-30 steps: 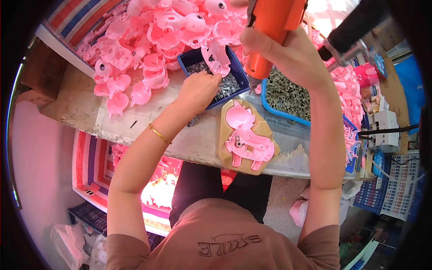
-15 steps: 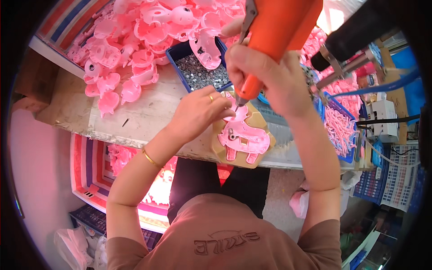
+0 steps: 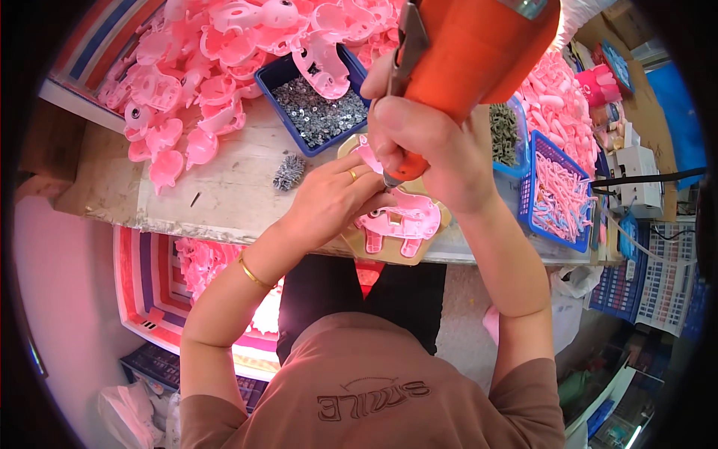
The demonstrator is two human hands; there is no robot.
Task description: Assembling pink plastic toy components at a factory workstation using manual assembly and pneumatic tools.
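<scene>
My right hand [image 3: 441,142] is wrapped round the body of an orange power screwdriver [image 3: 467,63], which points down with its tip over a pink plastic toy shell half [image 3: 407,224]. The shell half lies hollow side up in a tan fixture block [image 3: 350,243] at the table's front edge. My left hand [image 3: 336,194] rests on the shell half, fingers bent together beside the driver tip. What its fingertips pinch, if anything, is hidden. The bit's contact point is covered by the fingers too.
A blue tray of small metal parts [image 3: 318,116] stands behind my left hand, near a spiky grey clump [image 3: 289,172]. Pink shells [image 3: 224,45] heap at the back left. To the right are a blue basket of pink strips [image 3: 561,196] and a tub of dark small pieces [image 3: 505,135].
The power screwdriver and my right hand have come lower, nearer the fixture. My left fingers have moved down over the shell half. The grey clump shows from behind my left hand.
</scene>
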